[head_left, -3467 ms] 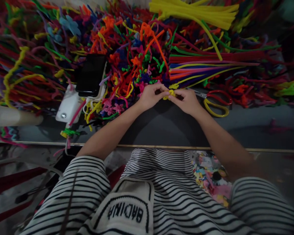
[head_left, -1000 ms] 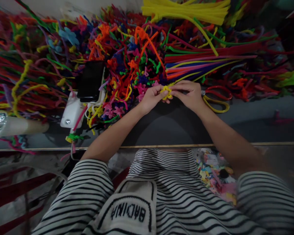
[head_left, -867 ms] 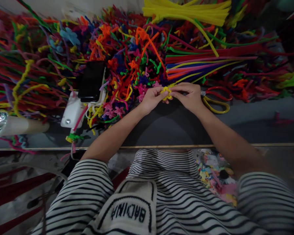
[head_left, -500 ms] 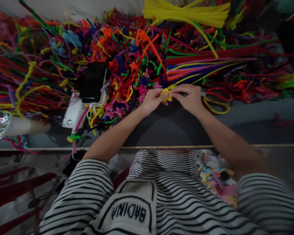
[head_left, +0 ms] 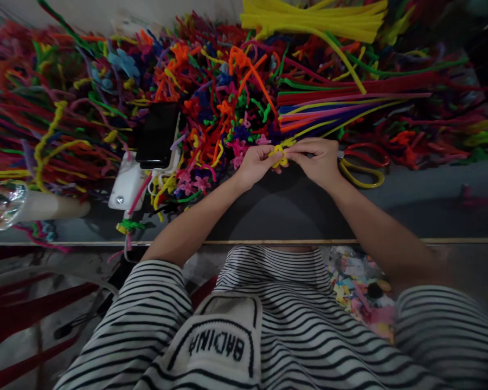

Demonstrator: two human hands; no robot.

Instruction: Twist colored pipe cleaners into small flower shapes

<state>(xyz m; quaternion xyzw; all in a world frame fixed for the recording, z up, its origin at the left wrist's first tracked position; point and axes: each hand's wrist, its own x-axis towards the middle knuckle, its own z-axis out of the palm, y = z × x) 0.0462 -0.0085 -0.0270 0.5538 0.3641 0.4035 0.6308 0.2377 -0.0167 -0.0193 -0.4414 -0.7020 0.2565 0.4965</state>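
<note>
Between my two hands is a small yellow pipe-cleaner flower with looped petals. My left hand pinches its left side between thumb and fingers. From the right, my right hand closes thumb and forefinger on the flower's edge. Both hands hover just above the front of the dark table, close to a pile of coloured pipe cleaners. Small pink pipe-cleaner flowers lie just left of my left hand. Scissors with red and yellow handles rest right beside my right hand, their blades hidden.
Pipe cleaners heap along the back. A yellow bundle lies on top, with straight multicoloured stems below it. At left are a black phone, a white power bank and a lidded cup. The table edge runs in front.
The whole view has shifted slightly, so everything appears a little further right. Both hands keep their pinch on the yellow flower, with hardly any finger movement visible.
</note>
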